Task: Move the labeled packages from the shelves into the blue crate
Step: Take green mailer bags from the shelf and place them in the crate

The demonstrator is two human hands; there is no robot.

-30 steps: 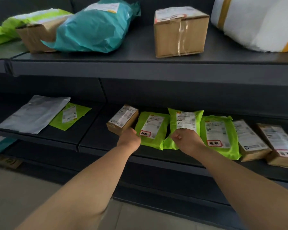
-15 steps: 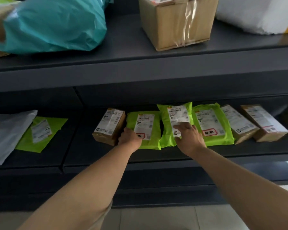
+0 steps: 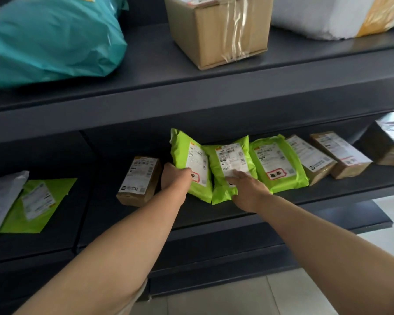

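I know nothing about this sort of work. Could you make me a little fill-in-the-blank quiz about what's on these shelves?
1. The left hand grips a tilted lime-green plastic mailer on the ____ shelf.
2. The right hand holds the middle lime-green plastic mailer, fingers on its white ____.
3. The large teal plastic bag lies on the ____ shelf.
4. The small brown box just left of the left hand is made of ____.

Missing words: lower; label; upper; cardboard.

Left hand (image 3: 175, 178) tipped left green package (image 3: 192, 155) up on edge.
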